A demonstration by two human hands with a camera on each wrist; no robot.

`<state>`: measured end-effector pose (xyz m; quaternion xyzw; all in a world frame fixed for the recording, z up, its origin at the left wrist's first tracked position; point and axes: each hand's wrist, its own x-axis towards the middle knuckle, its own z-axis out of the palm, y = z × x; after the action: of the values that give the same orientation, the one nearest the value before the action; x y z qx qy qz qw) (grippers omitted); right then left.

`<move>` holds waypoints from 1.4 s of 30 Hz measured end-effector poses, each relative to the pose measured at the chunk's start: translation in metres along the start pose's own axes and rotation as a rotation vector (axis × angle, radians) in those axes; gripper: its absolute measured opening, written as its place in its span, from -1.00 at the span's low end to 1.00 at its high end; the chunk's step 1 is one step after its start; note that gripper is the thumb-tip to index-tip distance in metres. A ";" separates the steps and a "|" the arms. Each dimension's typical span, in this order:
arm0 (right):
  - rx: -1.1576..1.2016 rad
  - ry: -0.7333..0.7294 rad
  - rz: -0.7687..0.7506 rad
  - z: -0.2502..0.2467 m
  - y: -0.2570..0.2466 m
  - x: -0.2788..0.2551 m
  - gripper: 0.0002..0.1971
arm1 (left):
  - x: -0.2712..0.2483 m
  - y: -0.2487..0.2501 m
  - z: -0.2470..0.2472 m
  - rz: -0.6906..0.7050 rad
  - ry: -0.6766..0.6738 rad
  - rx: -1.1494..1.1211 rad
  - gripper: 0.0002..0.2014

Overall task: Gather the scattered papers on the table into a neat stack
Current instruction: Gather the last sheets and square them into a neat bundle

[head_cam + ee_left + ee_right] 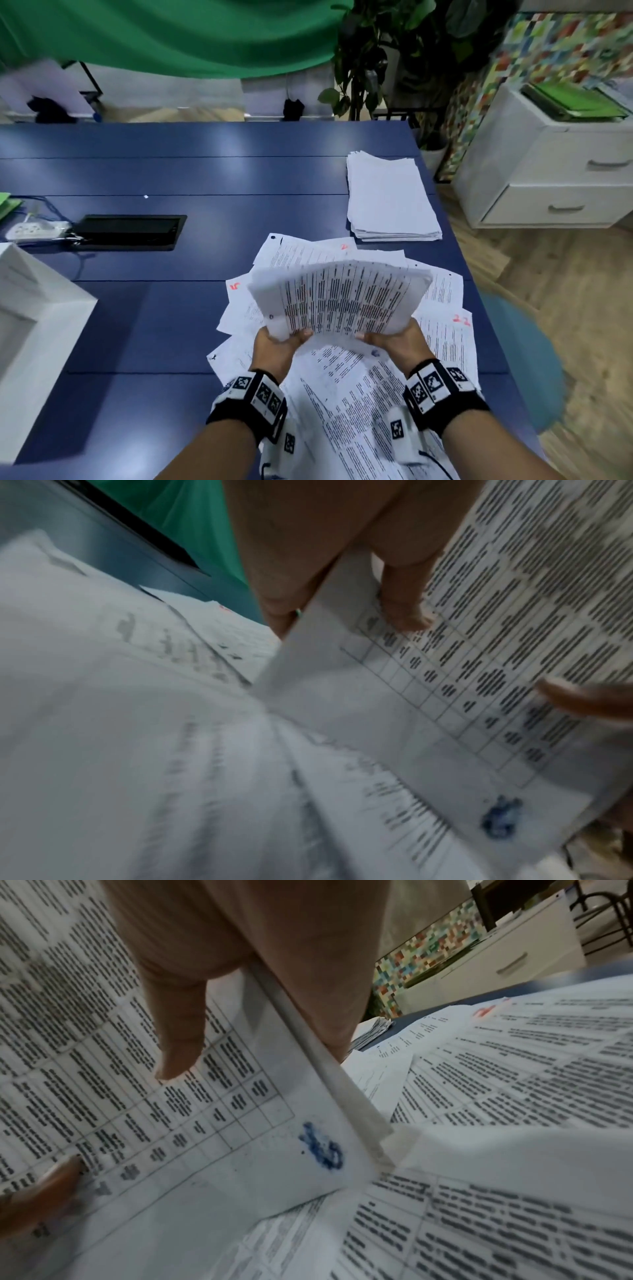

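Observation:
Both hands hold a thick bundle of printed papers (342, 294) up above the blue table (171, 171), its top tilted away from me. My left hand (281, 341) grips the bundle's lower left edge, thumb (405, 604) on the printed face. My right hand (390, 339) grips the lower right edge, thumb (181, 1042) on the front and fingers behind. Under the bundle, several loose printed sheets (359, 394) lie scattered and overlapping on the table, some with red numbers. A neat white stack (390, 198) lies farther back near the right edge.
A black recessed panel (130, 233) and a white power strip (34, 231) sit at mid-left. A white box (30, 325) stands at the near left. Off the table's right edge are a white drawer cabinet (555, 164) and wooden floor.

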<state>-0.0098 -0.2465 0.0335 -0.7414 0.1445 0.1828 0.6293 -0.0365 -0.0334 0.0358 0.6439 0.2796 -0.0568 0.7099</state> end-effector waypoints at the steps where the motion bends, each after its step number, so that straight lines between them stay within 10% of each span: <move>1: 0.021 0.002 -0.017 0.000 -0.002 0.003 -0.59 | 0.002 0.003 0.003 -0.017 0.018 -0.011 -0.77; 9: 0.159 -0.010 -0.011 -0.008 0.001 0.027 -0.83 | 0.035 0.011 0.014 -0.071 0.129 0.009 0.11; 16: 0.370 0.135 0.003 -0.028 -0.011 0.084 -0.84 | 0.040 0.012 0.026 0.019 0.026 -0.014 -0.85; 23: 0.551 0.383 -0.046 -0.076 -0.072 0.186 -0.63 | 0.047 -0.020 -0.002 0.025 0.107 0.091 -0.94; 31: 0.499 0.430 0.045 -0.099 -0.088 0.280 -0.86 | 0.044 -0.032 -0.007 0.080 0.169 0.199 -0.94; 42: 0.252 0.414 0.073 -0.094 -0.029 0.214 -0.76 | 0.099 -0.023 -0.044 0.303 0.363 0.954 -0.86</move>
<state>0.2020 -0.3309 -0.0250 -0.6729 0.3189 0.0300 0.6668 0.0219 0.0323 -0.0312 0.9278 0.2451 0.0378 0.2788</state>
